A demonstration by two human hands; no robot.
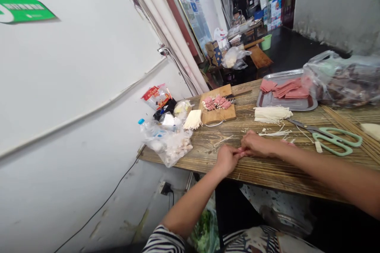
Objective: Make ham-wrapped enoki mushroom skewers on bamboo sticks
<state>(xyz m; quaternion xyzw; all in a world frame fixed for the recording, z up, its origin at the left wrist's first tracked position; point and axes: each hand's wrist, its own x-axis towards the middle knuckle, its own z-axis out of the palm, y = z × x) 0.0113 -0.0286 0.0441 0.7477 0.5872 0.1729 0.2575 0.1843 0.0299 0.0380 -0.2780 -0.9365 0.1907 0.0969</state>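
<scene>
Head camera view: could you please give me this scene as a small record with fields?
Surface: wooden table
Hands: left hand and right hand meet at the fingertips; what they grip is mostly hidden
Tray: metal tray with pink slices
Board: cutting board with pink-wrapped skewers
Enoki mushrooms: left bundle beside the board, right bundle near the tray
Tool: green-handled scissors

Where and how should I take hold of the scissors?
Grip the scissors by the green handles, probably from above and the right. They lie flat, the open loops facing right and the blades pointing left toward the white mushrooms. The loops' far end meets the thin sticks, so avoid catching those.
</scene>
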